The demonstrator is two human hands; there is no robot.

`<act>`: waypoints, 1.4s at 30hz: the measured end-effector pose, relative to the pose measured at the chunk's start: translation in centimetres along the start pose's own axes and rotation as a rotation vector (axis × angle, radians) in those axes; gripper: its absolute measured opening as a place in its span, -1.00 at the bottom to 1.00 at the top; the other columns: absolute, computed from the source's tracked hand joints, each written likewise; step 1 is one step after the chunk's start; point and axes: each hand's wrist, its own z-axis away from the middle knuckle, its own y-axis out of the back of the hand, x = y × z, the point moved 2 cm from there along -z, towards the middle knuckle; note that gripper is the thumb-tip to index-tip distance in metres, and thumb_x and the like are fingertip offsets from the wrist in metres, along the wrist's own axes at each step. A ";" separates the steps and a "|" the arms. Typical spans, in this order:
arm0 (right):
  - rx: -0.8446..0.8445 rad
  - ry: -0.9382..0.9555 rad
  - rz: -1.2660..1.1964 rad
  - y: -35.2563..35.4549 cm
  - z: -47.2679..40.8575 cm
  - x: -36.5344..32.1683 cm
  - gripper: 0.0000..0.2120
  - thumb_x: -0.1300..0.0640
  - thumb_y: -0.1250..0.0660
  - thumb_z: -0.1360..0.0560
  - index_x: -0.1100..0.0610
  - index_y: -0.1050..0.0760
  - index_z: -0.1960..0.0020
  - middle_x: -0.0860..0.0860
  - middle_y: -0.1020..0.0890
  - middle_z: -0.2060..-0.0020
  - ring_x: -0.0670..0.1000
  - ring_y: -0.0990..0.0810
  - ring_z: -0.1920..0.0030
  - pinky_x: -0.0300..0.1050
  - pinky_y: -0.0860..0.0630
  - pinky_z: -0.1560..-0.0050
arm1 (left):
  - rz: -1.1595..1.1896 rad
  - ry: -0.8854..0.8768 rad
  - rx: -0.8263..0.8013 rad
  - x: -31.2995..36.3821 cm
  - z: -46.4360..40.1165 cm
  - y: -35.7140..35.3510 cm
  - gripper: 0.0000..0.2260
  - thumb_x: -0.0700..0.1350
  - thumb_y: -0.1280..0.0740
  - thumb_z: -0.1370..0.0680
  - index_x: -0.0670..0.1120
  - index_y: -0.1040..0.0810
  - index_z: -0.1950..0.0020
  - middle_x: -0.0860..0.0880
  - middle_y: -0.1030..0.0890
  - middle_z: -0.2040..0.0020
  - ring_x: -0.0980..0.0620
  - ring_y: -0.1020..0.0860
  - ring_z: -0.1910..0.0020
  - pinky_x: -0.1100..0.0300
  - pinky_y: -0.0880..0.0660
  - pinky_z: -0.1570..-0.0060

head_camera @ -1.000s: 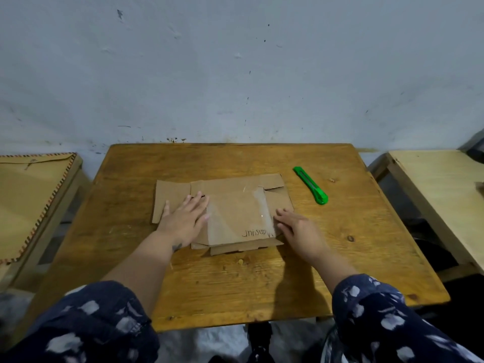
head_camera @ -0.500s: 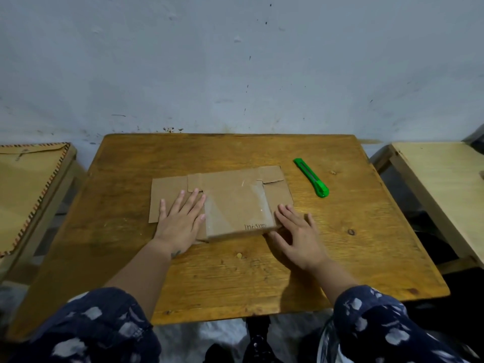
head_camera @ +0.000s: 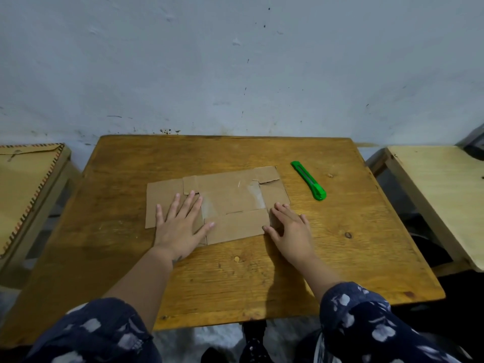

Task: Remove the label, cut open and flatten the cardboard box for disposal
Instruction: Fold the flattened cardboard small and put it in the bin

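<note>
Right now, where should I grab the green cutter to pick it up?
Probably by the middle of its long handle, pinching the two long sides from above with the right hand, which is nearer. The cutter lies flat and slanted on the table, clear of the cardboard, with room on both sides. No blade seems to stick out, but avoid the narrow far tip anyway.

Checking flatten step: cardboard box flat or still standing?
Flat. The cardboard box lies spread on the table, no wall upright, left hand pressing it.
</note>
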 end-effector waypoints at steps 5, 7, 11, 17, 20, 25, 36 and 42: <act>0.066 -0.085 -0.025 0.6 -1.7 0.7 -0.46 -0.10 -0.14 -0.58 0.06 -0.18 -0.50 -0.02 -0.12 -0.53 -0.03 0.00 -0.54 0.05 0.10 -0.50 | 0.006 0.002 -0.005 0.1 0.0 0.2 -0.31 0.42 0.19 -0.47 0.18 0.24 -0.53 0.19 0.30 -0.52 0.04 0.37 -0.49 -0.21 0.34 -0.42; 0.057 -0.093 -0.048 1.1 -3.4 0.9 -0.47 -0.07 -0.09 -0.60 0.08 -0.13 -0.52 0.01 -0.11 -0.54 -0.01 0.01 -0.54 0.08 0.07 -0.52 | 0.005 0.001 0.013 0.1 0.1 0.1 -0.32 0.42 0.19 -0.48 0.19 0.25 -0.52 0.19 0.30 -0.52 0.05 0.37 -0.49 -0.22 0.33 -0.42; 0.004 -0.063 -0.030 1.4 -6.8 1.3 -0.48 -0.08 -0.02 -0.62 0.04 -0.08 -0.53 0.01 -0.09 -0.55 -0.01 0.04 -0.55 0.12 0.07 -0.51 | -0.026 -0.002 0.075 -0.1 0.1 -0.3 -0.31 0.45 0.28 -0.44 0.20 0.25 -0.52 0.20 0.28 -0.53 0.06 0.34 -0.50 -0.21 0.30 -0.43; -0.090 -0.023 -0.042 -0.2 -8.5 1.3 -0.46 -0.15 0.07 -0.62 -0.03 0.05 -0.55 0.00 -0.05 -0.55 -0.02 0.12 -0.54 0.19 0.21 -0.50 | -0.038 -0.006 0.125 -0.4 -0.2 -0.8 -0.30 0.46 0.31 -0.43 0.21 0.17 -0.52 0.20 0.18 -0.55 0.06 0.24 -0.53 -0.20 0.22 -0.45; -0.042 -0.036 -0.161 -0.7 -8.3 1.0 -0.50 -0.05 0.02 -0.63 0.02 -0.03 -0.54 0.00 -0.09 -0.54 -0.03 0.09 -0.54 0.19 0.24 -0.49 | -0.044 -0.006 0.130 -0.4 -0.2 -0.6 -0.29 0.46 0.31 -0.42 0.21 0.16 -0.53 0.20 0.18 -0.54 0.06 0.22 -0.53 -0.20 0.21 -0.45; 0.037 -0.028 -0.418 1.1 -8.1 -0.5 -0.54 0.07 -0.08 -0.63 0.10 -0.14 -0.51 0.01 -0.21 -0.51 -0.04 -0.10 -0.52 -0.12 0.01 -0.49 | -0.042 0.000 0.142 -0.3 -0.1 -0.6 -0.32 0.44 0.23 -0.46 0.21 0.16 -0.53 0.19 0.17 -0.55 0.06 0.22 -0.53 -0.21 0.21 -0.44; -0.277 0.072 -0.340 -0.3 -6.5 -7.1 -0.39 -0.21 0.07 -0.60 -0.02 0.18 -0.54 -0.09 0.11 -0.55 -0.09 0.19 -0.53 0.10 0.20 -0.51 | -0.012 -0.007 0.140 0.0 0.2 -0.3 -0.33 0.43 0.21 -0.47 0.20 0.13 -0.53 0.19 0.17 -0.55 0.06 0.26 -0.52 -0.21 0.29 -0.43; -0.208 0.157 0.004 -3.7 -6.0 -7.8 -0.34 -0.25 0.24 -0.57 0.08 0.27 -0.53 -0.04 0.20 -0.54 -0.08 0.31 -0.51 0.12 0.29 -0.50 | -0.013 -0.011 0.141 -0.1 0.0 -0.3 -0.35 0.42 0.19 -0.49 0.21 0.13 -0.54 0.19 0.17 -0.55 0.06 0.26 -0.52 -0.23 0.25 -0.44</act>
